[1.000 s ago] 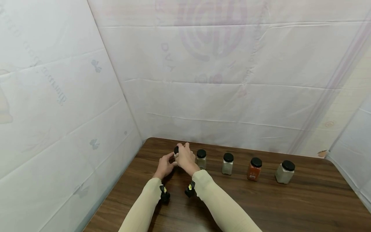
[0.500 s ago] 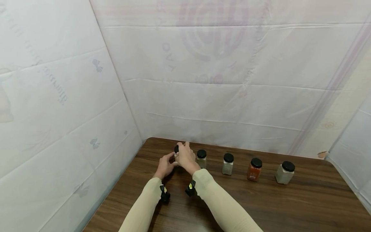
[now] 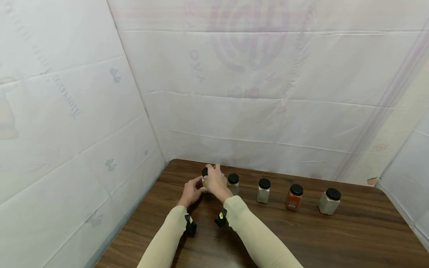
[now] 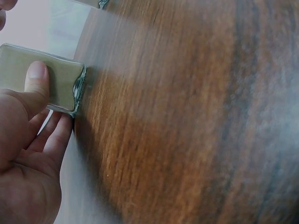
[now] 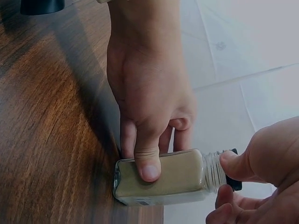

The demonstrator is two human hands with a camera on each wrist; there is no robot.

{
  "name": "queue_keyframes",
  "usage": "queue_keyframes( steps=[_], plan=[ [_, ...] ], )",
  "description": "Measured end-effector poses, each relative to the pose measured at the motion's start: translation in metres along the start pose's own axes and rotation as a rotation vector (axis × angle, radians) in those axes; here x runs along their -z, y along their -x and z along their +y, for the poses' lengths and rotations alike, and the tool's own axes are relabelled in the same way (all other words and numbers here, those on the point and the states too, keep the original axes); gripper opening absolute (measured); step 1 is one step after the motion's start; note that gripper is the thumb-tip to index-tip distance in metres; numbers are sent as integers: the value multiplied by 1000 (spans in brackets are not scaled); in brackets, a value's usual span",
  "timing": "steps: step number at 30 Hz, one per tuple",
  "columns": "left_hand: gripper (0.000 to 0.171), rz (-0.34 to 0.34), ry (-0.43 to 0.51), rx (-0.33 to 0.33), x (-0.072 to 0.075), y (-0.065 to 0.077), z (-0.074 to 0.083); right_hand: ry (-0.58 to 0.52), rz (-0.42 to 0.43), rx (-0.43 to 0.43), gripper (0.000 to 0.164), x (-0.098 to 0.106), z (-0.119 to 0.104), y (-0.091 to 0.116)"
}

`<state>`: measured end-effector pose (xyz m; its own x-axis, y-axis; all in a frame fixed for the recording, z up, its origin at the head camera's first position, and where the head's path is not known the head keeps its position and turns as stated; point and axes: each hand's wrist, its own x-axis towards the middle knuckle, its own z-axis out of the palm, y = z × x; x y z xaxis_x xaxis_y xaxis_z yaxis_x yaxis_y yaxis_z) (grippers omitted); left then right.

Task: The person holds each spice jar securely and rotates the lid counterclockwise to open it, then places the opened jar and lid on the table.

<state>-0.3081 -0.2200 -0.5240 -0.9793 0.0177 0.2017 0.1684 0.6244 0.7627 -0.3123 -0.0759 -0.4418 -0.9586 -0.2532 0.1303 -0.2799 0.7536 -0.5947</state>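
Note:
At the far left of the table, my left hand (image 3: 191, 191) holds a square glass jar (image 5: 182, 173) of tan powder round its body. Its thumb lies flat along one side of the glass, as the left wrist view shows. My right hand (image 3: 215, 182) pinches the jar's black lid (image 5: 234, 183) between thumb and fingers. Bare screw threads of the neck show below the lid in the right wrist view. The jar stands upright with its base at the tabletop. In the head view the right hand hides most of it.
To the right stand, in a row, a greyish jar (image 3: 233, 185), a second greyish jar (image 3: 263, 192), a jar of orange-red powder (image 3: 294, 198) and a wider pale jar (image 3: 329, 203), all black-lidded. White sheeting (image 3: 214, 119) rises behind the brown wooden table (image 3: 301, 238).
The head view has tilted slightly, shifting the whole scene a little. Both hands keep their places on the jar and lid, with no clear movement between them.

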Motion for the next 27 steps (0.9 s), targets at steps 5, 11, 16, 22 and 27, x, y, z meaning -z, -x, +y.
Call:
queue_keyframes(
  steps=[5, 11, 16, 22, 27],
  plan=[
    [56, 0, -1, 2, 0, 2, 2, 13, 26, 4, 47, 2, -1, 1],
    [57, -8, 17, -16, 0, 1, -1, 4, 61, 25, 48, 5, 0, 3],
    [59, -17, 32, -17, 0, 0, -3, 9, 74, 40, 49, 7, 3, 7],
    [57, -9, 41, -26, 0, -1, -5, 13, 91, 48, 49, 10, 6, 12],
    [55, 0, 16, -39, 0, -2, -5, 23, 96, 63, 47, 14, 8, 16]
  ],
)
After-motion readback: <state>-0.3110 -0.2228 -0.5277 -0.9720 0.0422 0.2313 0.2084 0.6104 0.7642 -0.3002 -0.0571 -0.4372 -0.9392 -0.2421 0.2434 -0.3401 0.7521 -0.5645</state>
